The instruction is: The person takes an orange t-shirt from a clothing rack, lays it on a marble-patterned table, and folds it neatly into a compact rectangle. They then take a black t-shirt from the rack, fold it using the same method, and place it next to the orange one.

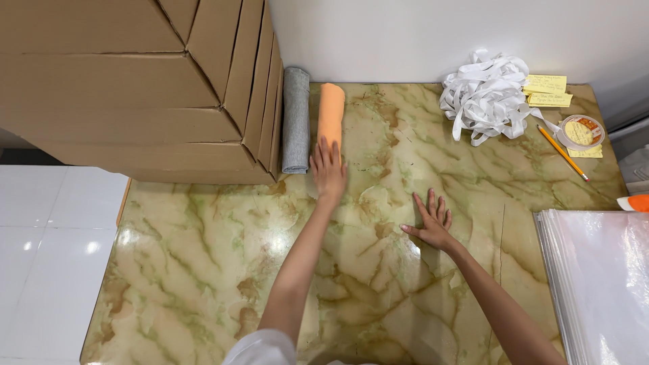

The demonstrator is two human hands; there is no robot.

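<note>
The left hand (328, 169) lies flat, fingers spread, on the rolled orange cloth (330, 113) beside a rolled grey cloth (295, 119). The right hand (431, 221) rests splayed and empty on the worktop (203, 270). Both rolls look finished.

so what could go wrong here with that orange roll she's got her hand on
The left hand rests only on the near end of the orange rolled cloth, so a push could skew or unroll it. The roll lies close beside the grey rolled cloth against the cardboard boxes, so it may bump that one. The right hand lies flat on the glossy marble-patterned table and might slip.
</note>
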